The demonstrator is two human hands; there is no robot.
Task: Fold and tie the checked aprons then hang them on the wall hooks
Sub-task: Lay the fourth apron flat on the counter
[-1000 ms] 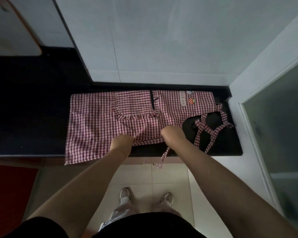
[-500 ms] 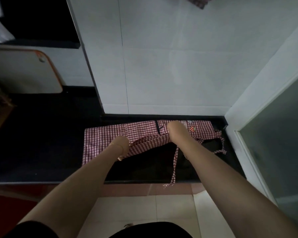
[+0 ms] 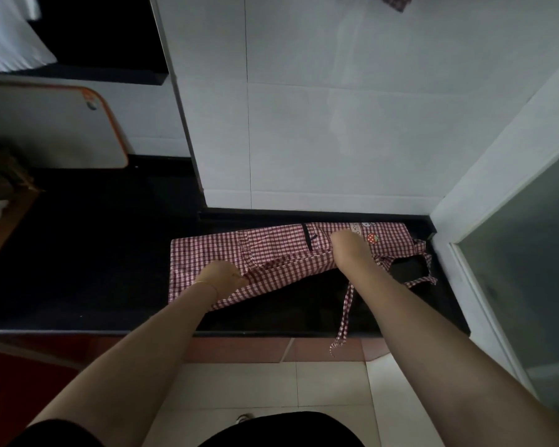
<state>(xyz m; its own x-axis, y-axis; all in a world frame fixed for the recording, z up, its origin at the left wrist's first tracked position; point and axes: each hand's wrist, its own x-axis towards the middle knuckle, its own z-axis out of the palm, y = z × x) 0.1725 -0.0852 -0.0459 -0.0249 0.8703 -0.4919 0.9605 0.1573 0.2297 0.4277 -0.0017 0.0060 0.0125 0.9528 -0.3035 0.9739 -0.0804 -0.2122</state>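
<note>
Both hands, left hand (image 3: 224, 275) and right hand (image 3: 347, 250), pinch the red-and-white checked cotton apron's (image 3: 271, 253) near edge with curled fingers, lower centre on the black surface (image 3: 78, 269); align edges squarely.

The apron (image 3: 281, 253) lies on the counter (image 3: 88, 253), against the wall (image 3: 336, 124).

Red-white checked apron (image 3: 271, 250), black counter (image 3: 78, 269).
</note>
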